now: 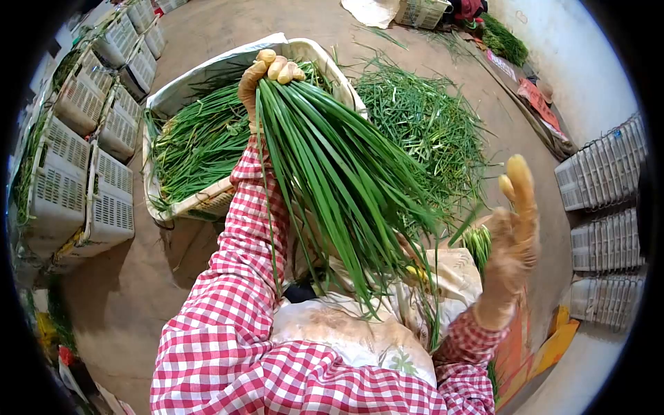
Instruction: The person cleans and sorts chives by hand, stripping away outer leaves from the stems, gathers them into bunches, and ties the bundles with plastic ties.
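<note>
My left hand [266, 76], in a tan glove, is closed round one end of a bunch of long green chives [339, 166]. The leaves fan down and to the right from that fist, over my lap. My right hand [508, 242], gloved too, is raised at the right with its fingers stretched out and no stalks in it. A single loose leaf [466, 225] hangs beside it. Under and behind my left hand stands a white crate [155, 173] full of more chives [204, 138]. A small tied-looking bundle [477, 245] shows just left of my right hand.
Loose green leaves [422, 124] lie heaped on the floor right of the crate. Stacked white crates [59, 187] line the left side; grey crates [605, 173] stand along the right wall. Another person's sleeve [470, 8] and a pile of greens [503, 40] appear at the top right.
</note>
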The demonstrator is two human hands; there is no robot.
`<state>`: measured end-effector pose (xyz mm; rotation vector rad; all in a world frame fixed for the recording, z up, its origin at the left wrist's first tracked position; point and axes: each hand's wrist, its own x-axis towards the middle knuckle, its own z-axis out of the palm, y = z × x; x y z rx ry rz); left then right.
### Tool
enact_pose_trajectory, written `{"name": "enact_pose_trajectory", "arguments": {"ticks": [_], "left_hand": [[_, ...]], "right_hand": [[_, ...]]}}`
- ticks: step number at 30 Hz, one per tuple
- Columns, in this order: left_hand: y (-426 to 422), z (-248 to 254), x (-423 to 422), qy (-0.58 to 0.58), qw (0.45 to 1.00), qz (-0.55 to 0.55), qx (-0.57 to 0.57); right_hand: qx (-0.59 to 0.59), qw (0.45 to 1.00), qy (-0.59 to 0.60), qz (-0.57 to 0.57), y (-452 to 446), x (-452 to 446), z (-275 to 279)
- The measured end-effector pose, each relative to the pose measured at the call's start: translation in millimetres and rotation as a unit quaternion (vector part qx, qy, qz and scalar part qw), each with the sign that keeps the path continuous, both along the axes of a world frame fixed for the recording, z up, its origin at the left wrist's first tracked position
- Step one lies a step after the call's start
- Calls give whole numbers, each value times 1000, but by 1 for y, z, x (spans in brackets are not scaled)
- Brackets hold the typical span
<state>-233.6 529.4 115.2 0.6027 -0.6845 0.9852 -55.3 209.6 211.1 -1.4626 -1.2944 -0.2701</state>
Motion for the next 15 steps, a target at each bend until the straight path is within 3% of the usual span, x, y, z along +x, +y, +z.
{"name": "enact_pose_trajectory", "arguments": {"ticks": [2,3,6,7,9,11,12,14,15], "left_hand": [[0,2,1,2,1000,2,-2],[1,4,2,7,1000,3,-2],[-4,12,7,7,1000,7,14],[-7,15,9,8,1000,8,13],[-13,22,13,6,1000,11,9],[-12,25,15,14,1000,23,5],[-10,26,13,36,999,37,4],[-6,28,12,53,997,48,17],[-7,29,13,63,996,56,22]], "right_hand": [[7,999,48,-26,-8,-3,23],[-28,995,78,58,-15,-6,32],[-200,961,20,189,0,-27,37],[-289,941,-119,132,10,-38,41],[-339,917,-192,84,34,-46,11],[-245,954,-114,133,45,-46,-15],[-241,954,-117,137,45,-47,-14],[-123,969,-157,143,37,-47,-6],[-76,979,-85,169,26,-44,-2]]}}
